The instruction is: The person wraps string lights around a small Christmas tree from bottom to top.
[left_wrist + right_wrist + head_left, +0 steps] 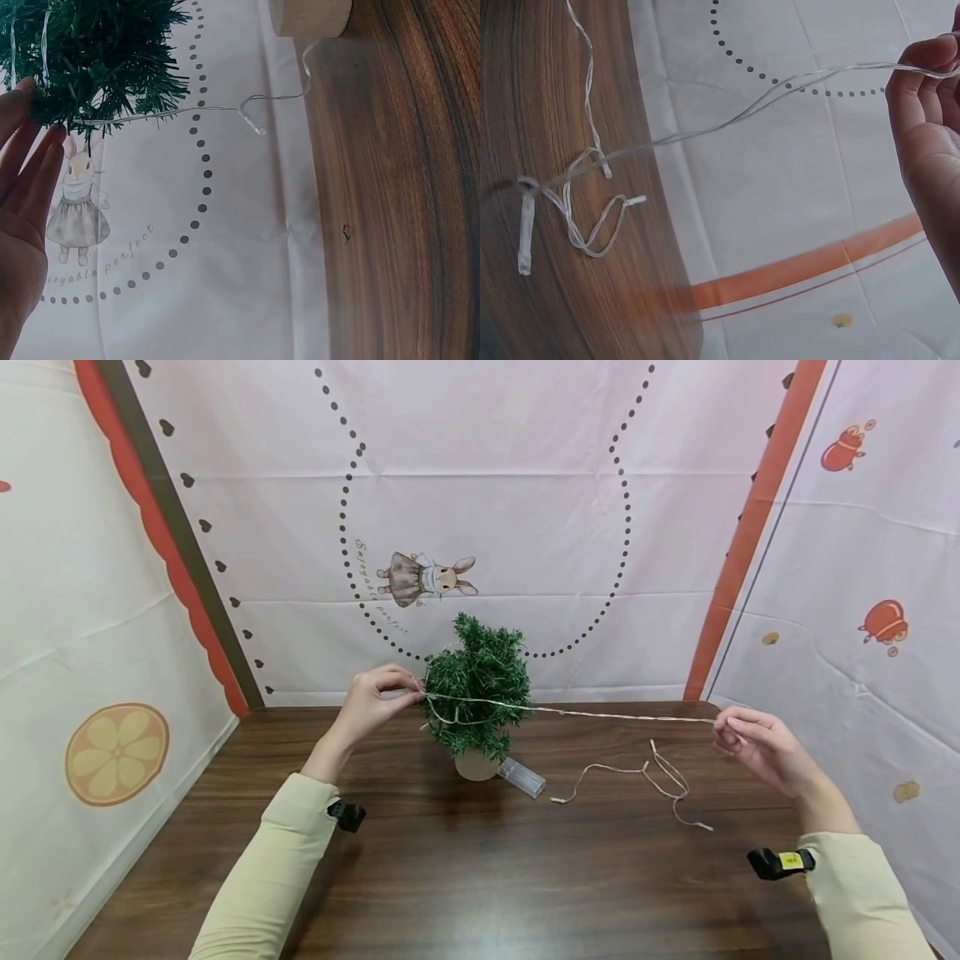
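A small green artificial tree stands upright in a pale round base near the table's back edge. A thin string-light wire stretches almost level across the front of the tree. My left hand pinches that wire against the tree's left side, fingertips among the branches. Far to the right, my right hand pinches the wire's other stretch above the table. Another loop of wire droops across the foliage. A clear plastic battery box lies beside the base.
A loose length of the lights lies curled on the wooden table, right of the battery box. Printed cloth hangs behind the table and along both sides.
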Motion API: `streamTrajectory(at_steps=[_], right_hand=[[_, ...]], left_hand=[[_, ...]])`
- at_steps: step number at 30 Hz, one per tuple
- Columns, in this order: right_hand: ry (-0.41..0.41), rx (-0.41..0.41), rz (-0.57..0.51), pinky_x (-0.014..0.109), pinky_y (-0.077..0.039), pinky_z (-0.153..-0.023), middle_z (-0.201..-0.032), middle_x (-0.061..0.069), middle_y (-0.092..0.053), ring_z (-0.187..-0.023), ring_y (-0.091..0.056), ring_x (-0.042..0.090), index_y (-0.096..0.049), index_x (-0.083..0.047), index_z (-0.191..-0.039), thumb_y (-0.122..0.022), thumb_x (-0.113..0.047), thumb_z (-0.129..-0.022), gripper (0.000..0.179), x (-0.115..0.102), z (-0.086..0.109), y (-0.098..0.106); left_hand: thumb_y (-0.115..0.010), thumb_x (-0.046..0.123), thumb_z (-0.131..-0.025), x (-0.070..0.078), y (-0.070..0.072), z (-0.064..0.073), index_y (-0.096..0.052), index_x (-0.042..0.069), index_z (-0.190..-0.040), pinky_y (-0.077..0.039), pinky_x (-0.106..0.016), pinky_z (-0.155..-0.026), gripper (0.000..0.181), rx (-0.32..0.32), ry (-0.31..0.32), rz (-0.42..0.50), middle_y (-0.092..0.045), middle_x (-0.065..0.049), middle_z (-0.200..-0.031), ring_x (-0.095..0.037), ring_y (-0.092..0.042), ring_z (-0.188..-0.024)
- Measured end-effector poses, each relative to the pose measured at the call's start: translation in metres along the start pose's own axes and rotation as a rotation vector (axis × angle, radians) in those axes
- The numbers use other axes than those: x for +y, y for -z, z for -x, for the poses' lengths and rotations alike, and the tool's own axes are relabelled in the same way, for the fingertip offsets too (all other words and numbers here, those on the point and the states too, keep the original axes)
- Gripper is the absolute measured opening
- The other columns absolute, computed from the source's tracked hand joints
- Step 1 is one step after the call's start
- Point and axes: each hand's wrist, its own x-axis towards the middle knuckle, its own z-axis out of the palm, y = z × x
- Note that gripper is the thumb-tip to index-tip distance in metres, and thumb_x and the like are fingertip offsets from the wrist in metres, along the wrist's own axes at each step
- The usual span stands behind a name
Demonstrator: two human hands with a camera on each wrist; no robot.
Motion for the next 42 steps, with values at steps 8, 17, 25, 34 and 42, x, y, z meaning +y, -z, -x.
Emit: streamTrajectory(at_steps=[8,17,25,34,42], right_hand=[[-0.022,0.09,0.09,0.032,-0.022,-0.065,-0.087,0.001,-0.058,-0.076,-0.048,0.015,-0.059,0.007,-0.107,-0.013,0.011,-0.098,0.047,-0.008,-0.006,-0.002],[-0.014,0.09,0.108,0.033,-0.022,-0.065,-0.085,0.003,-0.056,-0.074,-0.044,0.017,-0.059,0.006,-0.107,-0.016,0.012,-0.098,0.045,-0.014,-0.02,-0.006],[-0.029,0.114,0.138,0.033,-0.02,-0.065,-0.083,0.003,-0.055,-0.073,-0.043,0.016,-0.059,0.006,-0.104,-0.019,0.01,-0.099,0.04,-0.017,-0.031,-0.006],[-0.049,0.098,0.142,0.034,-0.021,-0.067,-0.08,0.001,-0.052,-0.07,-0.04,0.018,-0.059,0.006,-0.102,-0.021,0.009,-0.099,0.038,-0.019,-0.043,-0.008],[-0.064,0.096,0.164,0.033,-0.023,-0.065,-0.08,0.003,-0.052,-0.068,-0.038,0.018,-0.059,0.005,-0.1,-0.025,0.009,-0.099,0.034,-0.016,-0.055,-0.014]], left_hand=[[-0.076,0.012,-0.08,0.0,-0.003,-0.003,-0.074,0.015,-0.087,-0.052,-0.02,-0.086,0.008,-0.03,0.019,-0.016,-0.069,-0.001,-0.094,-0.014,-0.064,-0.092],[-0.066,0.004,-0.081,0.018,-0.004,-0.003,-0.067,0.013,-0.102,-0.042,-0.029,-0.07,0.023,0.015,-0.098,-0.081,-0.066,-0.001,-0.101,-0.016,-0.051,-0.088],[-0.069,0.001,-0.082,0.075,-0.033,-0.016,-0.068,0.009,-0.083,-0.039,-0.021,-0.05,0.008,0.145,-0.306,0.024,-0.061,0.0,-0.072,-0.009,-0.046,-0.058],[-0.071,0.017,-0.086,0.119,-0.082,-0.043,-0.07,0.01,-0.093,-0.049,-0.017,-0.061,0.01,-0.053,-0.231,-0.008,-0.064,0.002,-0.08,-0.004,-0.056,-0.067],[-0.074,0.02,-0.083,0.138,-0.128,-0.076,-0.072,0.009,-0.095,-0.05,-0.014,-0.063,0.017,-0.157,-0.093,0.03,-0.066,-0.003,-0.085,-0.004,-0.059,-0.07]])
